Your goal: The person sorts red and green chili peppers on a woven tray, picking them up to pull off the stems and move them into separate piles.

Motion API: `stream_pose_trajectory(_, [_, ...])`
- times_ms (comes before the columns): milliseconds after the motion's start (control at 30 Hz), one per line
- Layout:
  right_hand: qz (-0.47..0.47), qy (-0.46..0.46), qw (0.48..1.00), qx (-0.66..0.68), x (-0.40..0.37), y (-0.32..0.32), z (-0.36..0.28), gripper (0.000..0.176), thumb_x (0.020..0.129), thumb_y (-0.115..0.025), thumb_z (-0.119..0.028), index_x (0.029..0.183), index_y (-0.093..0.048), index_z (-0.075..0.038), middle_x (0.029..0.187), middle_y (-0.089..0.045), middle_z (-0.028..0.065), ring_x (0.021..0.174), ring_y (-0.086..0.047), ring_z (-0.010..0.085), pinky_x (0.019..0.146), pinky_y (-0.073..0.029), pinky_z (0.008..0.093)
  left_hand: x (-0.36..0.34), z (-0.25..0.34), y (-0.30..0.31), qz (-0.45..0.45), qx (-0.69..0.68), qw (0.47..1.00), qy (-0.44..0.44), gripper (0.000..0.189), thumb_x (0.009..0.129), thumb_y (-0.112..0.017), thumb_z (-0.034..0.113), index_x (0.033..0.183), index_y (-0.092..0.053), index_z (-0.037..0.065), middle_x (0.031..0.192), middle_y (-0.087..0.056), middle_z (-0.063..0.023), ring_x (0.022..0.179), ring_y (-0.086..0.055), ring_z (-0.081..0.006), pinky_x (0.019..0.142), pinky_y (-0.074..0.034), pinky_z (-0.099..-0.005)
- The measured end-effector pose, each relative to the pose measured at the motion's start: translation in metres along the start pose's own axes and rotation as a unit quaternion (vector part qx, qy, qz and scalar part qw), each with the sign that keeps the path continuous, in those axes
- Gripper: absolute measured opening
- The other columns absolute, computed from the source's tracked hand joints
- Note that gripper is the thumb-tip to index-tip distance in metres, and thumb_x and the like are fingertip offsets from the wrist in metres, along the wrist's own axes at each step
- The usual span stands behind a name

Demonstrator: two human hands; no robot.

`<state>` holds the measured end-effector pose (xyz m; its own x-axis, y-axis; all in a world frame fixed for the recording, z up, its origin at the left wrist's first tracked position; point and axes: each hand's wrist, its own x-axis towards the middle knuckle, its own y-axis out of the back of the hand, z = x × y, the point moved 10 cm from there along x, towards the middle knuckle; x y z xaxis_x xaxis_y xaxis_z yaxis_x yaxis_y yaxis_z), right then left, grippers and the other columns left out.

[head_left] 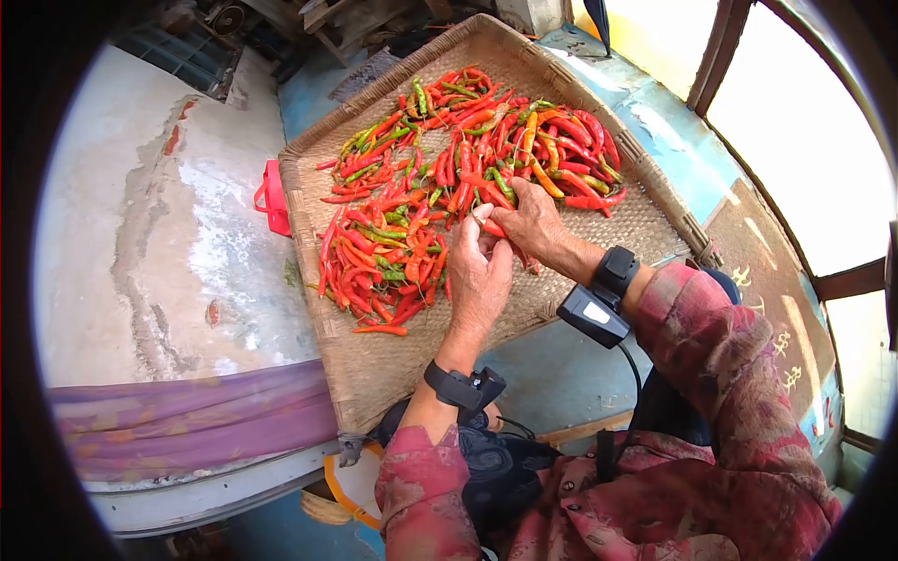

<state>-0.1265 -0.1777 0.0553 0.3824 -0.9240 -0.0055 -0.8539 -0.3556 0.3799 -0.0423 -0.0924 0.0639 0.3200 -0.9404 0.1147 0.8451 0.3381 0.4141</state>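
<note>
A red chili pepper (492, 228) is held between my two hands, above the front of the woven tray (496, 346). My left hand (480, 271) comes from below with its thumb and fingers closed around the pepper. From the right, my right hand (537, 224) pinches at the same pepper; its fingertips are partly hidden. Red, orange and green chili peppers lie around my hands in loose heaps. One heap (379, 257) is left of my left hand, another (580, 150) is beyond my right hand, and more peppers (383, 154) spread toward the back left.
A raised rim (645, 168) surrounds the tray. Left of it are a pink-red bag (272, 198), a worn wall (178, 234) and a purple cloth (206, 411). Bright window panes (795, 112) stand at the right. Black devices with a cable (599, 313) are strapped to my wrists.
</note>
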Motion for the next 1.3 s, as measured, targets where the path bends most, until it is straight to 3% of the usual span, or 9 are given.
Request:
stream_pose_trajectory(167, [-0.004, -0.006, 1.000, -0.004, 0.001, -0.008, 0.009, 0.031, 0.073, -0.064, -0.020, 0.084, -0.053, 0.006, 0.078, -0.059, 0.0272, 0.078, -0.060, 0.0384, 0.069, -0.046, 0.0430, -0.011, 0.016, 0.010, 0.071, -0.040, 0.995, -0.054, 0.027, 0.080, -0.060, 0.001, 0.105, -0.048, 0.000, 0.083, -0.060, -0.0058, 0.078, -0.060, -0.0103, 0.064, -0.050, -0.0239])
stream_pose_trajectory(400, [-0.026, -0.016, 0.997, 0.065, 0.007, -0.017, 0.007, 0.030, 0.071, -0.061, -0.018, 0.086, -0.054, 0.006, 0.070, -0.058, 0.0235, 0.069, -0.061, 0.0323, 0.065, -0.046, 0.0414, -0.004, 0.018, 0.065, 0.138, -0.018, 0.990, -0.039, 0.014, 0.081, -0.058, 0.004, 0.093, -0.053, -0.001, 0.077, -0.060, -0.0057, 0.064, -0.057, -0.0102, 0.061, -0.048, -0.0253])
stream_pose_trajectory(500, [-0.086, -0.016, 0.981, 0.174, 0.010, -0.029, 0.010, 0.024, 0.077, -0.061, -0.017, 0.088, -0.056, 0.003, 0.065, -0.056, 0.0110, 0.055, -0.053, 0.0199, 0.051, -0.042, 0.0346, 0.006, 0.000, 0.138, 0.224, 0.007, 0.974, -0.038, 0.013, 0.083, -0.054, 0.003, 0.095, -0.054, -0.003, 0.081, -0.062, -0.0055, 0.067, -0.057, -0.0081, 0.060, -0.047, -0.0240])
stream_pose_trajectory(600, [-0.159, -0.085, 0.935, 0.304, -0.001, -0.038, 0.003, 0.018, 0.084, -0.061, -0.020, 0.088, -0.059, -0.002, 0.063, -0.050, -0.0013, 0.048, -0.040, 0.0067, 0.042, -0.032, 0.0245, 0.000, -0.015, 0.192, 0.279, 0.189, 0.941, 0.006, 0.020, 0.082, -0.056, 0.008, 0.097, -0.054, -0.004, 0.086, -0.061, -0.0130, 0.075, -0.060, -0.0201, 0.068, -0.047, -0.0320])
stream_pose_trajectory(667, [-0.252, -0.099, 0.899, 0.343, -0.009, -0.049, -0.003, 0.017, 0.087, -0.059, -0.024, 0.090, -0.057, -0.007, 0.065, -0.049, -0.0044, 0.050, -0.041, 0.0050, 0.045, -0.035, 0.0195, -0.013, 0.008, 0.200, 0.360, 0.410, 0.837, -0.043, 0.023, 0.081, -0.058, 0.012, 0.097, -0.053, -0.003, 0.097, -0.057, -0.0168, 0.088, -0.057, -0.0263, 0.075, -0.045, -0.0363])
stream_pose_trajectory(767, [-0.273, -0.069, 0.905, 0.318, -0.019, -0.044, -0.020, 0.021, 0.088, -0.059, -0.029, 0.096, -0.059, -0.009, 0.066, -0.048, -0.0058, 0.052, -0.042, 0.0041, 0.047, -0.036, 0.0186, -0.010, 0.031, 0.167, 0.297, 0.344, 0.891, -0.015, 0.024, 0.082, -0.058, 0.015, 0.098, -0.053, -0.003, 0.107, -0.053, -0.0170, 0.098, -0.053, -0.0262, 0.081, -0.043, -0.0373])
stream_pose_trajectory(900, [-0.304, -0.038, 0.903, 0.302, -0.025, -0.047, -0.024, 0.024, 0.087, -0.059, -0.030, 0.100, -0.060, -0.010, 0.069, -0.049, -0.0053, 0.052, -0.043, 0.0039, 0.046, -0.036, 0.0181, 0.001, 0.024, 0.082, 0.111, 0.075, 0.991, -0.008, 0.030, 0.086, -0.059, 0.024, 0.100, -0.054, -0.002, 0.081, -0.062, -0.0100, 0.072, -0.059, -0.0164, 0.066, -0.048, -0.0298])
stream_pose_trajectory(1100, [-0.280, 0.013, 0.921, 0.272, -0.018, -0.036, -0.024, 0.020, 0.082, -0.066, -0.019, 0.094, -0.060, -0.004, 0.055, -0.047, -0.0033, 0.036, -0.040, 0.0039, 0.027, -0.034, 0.0193, 0.002, 0.022, 0.042, 0.019, -0.016, 0.999, -0.045, 0.032, 0.085, -0.061, 0.020, 0.104, -0.053, -0.003, 0.079, -0.062, -0.0098, 0.069, -0.059, -0.0127, 0.063, -0.048, -0.0276])
stream_pose_trajectory(1300, [-0.275, 0.026, 0.935, 0.222, -0.020, -0.033, -0.024, 0.023, 0.085, -0.062, -0.025, 0.093, -0.060, -0.004, 0.059, -0.052, -0.0014, 0.040, -0.044, 0.0042, 0.030, -0.037, 0.0191, -0.005, 0.018, 0.038, -0.015, -0.032, 0.999, -0.008, 0.028, 0.084, -0.057, 0.011, 0.107, -0.050, -0.003, 0.082, -0.059, -0.0052, 0.070, -0.055, -0.0085, 0.064, -0.046, -0.0231])
